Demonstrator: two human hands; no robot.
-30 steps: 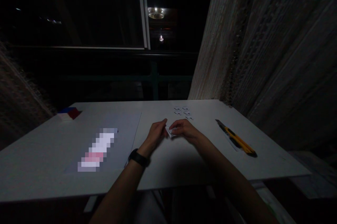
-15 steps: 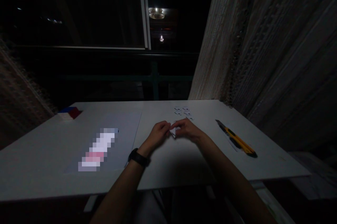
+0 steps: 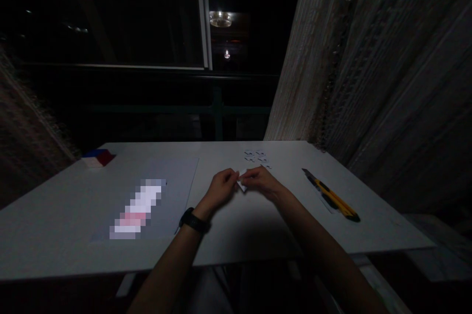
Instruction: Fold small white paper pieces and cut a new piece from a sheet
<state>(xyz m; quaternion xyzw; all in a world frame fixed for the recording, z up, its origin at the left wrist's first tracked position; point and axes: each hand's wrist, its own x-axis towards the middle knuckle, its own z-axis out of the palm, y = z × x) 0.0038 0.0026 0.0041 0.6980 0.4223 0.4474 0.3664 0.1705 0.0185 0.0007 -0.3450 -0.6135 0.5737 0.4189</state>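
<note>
Between my two hands is a small piece of white paper (image 3: 241, 186), pinched above the middle of the white table (image 3: 221, 225). My left hand (image 3: 223, 185), with a black watch on its wrist, is closed on the paper's left side. From the right, my right hand (image 3: 261, 179) grips it with fingers bent over its top. Just beyond the hands lie several small paper pieces with dark marks (image 3: 255, 155), laid out in rows. Fingers cover part of the held paper, so its full shape is hidden.
A yellow and black utility knife (image 3: 332, 196) lies on the right, blade pointing away. On the left are a large pale sheet (image 3: 180, 191) with a blurred-out bright object (image 3: 138, 208) on it and a coloured cube (image 3: 98, 157). Curtains (image 3: 295, 73) hang at the sides.
The fingers of my right hand have shifted slightly over the paper, and the paper's angle has changed a little. Both arms stay in about the same place.
</note>
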